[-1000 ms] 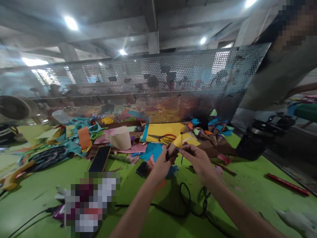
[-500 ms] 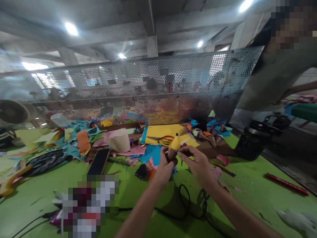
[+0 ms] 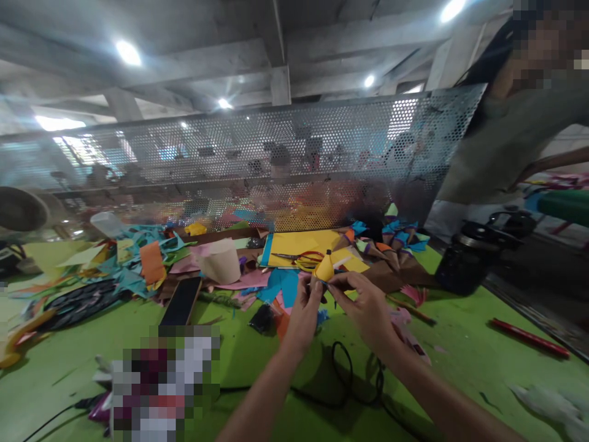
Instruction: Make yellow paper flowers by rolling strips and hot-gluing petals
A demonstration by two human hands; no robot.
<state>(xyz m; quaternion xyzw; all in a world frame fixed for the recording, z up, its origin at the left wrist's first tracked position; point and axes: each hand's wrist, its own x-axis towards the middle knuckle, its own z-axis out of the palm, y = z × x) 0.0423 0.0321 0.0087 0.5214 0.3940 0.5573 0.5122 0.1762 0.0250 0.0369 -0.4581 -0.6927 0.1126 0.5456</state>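
A small yellow paper cone (image 3: 324,267) with a black tip stands point-up between my hands, above the green table. My left hand (image 3: 305,310) is closed round its lower part, thumb in front. Thumb and fingers of my right hand (image 3: 361,302) pinch at the cone's lower right edge, where a bit of thin blue strip (image 3: 325,283) shows. Most of the strip and the cone's base are hidden by my fingers. Just behind the cone, scissors (image 3: 299,259) with red and yellow handles lie on yellow sheets (image 3: 306,241).
Paper scraps (image 3: 133,261) spread across the left and back. Brown cones with blue tops (image 3: 398,236) lie back right. A phone (image 3: 181,302), black cord (image 3: 335,402), pink tool (image 3: 405,325), red pen (image 3: 529,338) and dark jug (image 3: 464,258) are around. A person (image 3: 501,135) stands at right.
My right fingertips have moved slightly left, closer against the cone's edge and my left thumb. My left thumb now lies higher across the cone's front. The cone stays upright in my left hand.
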